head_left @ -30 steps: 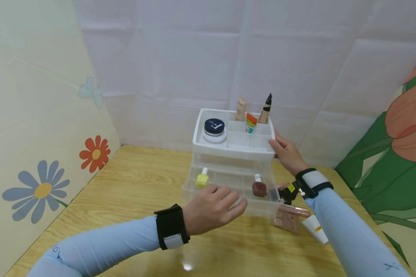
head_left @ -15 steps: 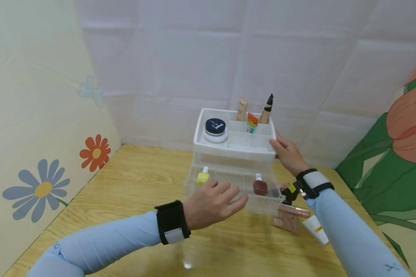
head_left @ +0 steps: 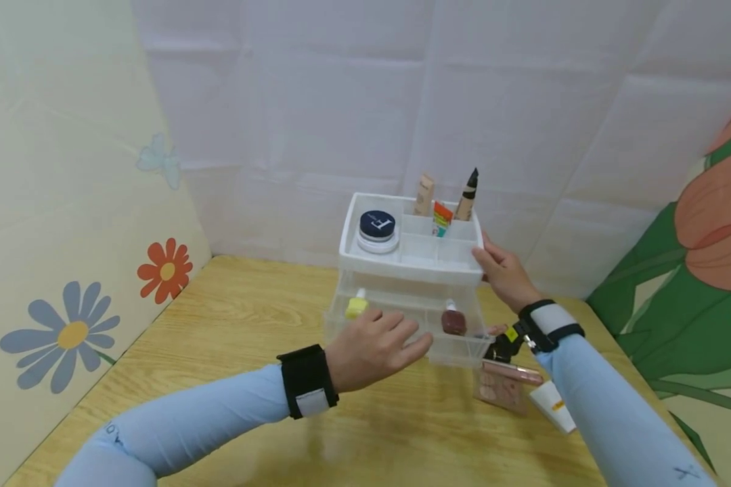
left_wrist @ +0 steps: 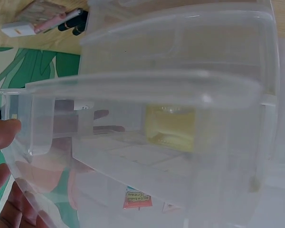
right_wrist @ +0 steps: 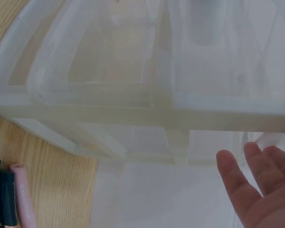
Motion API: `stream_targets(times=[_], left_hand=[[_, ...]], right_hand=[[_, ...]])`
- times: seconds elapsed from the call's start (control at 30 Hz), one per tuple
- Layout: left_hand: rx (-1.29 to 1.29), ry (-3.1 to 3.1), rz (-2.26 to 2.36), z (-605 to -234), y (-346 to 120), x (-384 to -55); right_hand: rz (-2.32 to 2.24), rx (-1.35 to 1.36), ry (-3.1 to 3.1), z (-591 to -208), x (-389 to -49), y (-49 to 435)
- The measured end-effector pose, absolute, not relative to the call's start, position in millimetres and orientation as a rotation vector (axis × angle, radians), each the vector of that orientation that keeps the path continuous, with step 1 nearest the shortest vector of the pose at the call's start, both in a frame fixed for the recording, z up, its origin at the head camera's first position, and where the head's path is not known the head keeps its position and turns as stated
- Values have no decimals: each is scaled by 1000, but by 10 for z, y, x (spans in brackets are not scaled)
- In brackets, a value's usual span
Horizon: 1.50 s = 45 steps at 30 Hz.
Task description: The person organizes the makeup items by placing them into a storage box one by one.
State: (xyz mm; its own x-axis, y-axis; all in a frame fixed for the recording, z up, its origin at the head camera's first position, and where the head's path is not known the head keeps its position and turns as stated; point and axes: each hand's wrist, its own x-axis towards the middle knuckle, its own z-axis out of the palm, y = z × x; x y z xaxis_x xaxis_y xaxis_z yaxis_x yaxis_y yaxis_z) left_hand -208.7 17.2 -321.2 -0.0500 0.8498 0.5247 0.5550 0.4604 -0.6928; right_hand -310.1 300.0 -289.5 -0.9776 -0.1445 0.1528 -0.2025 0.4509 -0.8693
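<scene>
Clear drawer (head_left: 459, 352) stuck out on the near side, below the top of the white organiser (head_left: 411, 272). Thin plastic, prob. light & stiffish, maybe slippery; best held mid-front, w/ the organiser steadied, since the yellow bottle (head_left: 357, 308) (left) & dark red bottle (head_left: 453, 322) (right) inside might slide & were poss. fragile. L hand (head_left: 371, 353): fingers curled, apparently pinching the drawer's front edge. R hand (head_left: 509, 276): not clenched, fingers fairly straight, thumb touching the organiser's right rim.
</scene>
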Motion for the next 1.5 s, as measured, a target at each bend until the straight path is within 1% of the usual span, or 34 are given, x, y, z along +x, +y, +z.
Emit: stream_targets(times=[0.4, 0.73, 1.5], left_hand=[[-1211, -1775, 346, -3209, 203, -2245], [-1187, -1744, 337, -3213, 212, -2462], [-1121, -1720, 365, -3238, 318, -2893]], right_hand=[[1566, 322, -2609, -2923, -3090, 2992], [1525, 377, -2602, -2927, -3108, 2999], [1547, 377, -2602, -2903, -3075, 3001]])
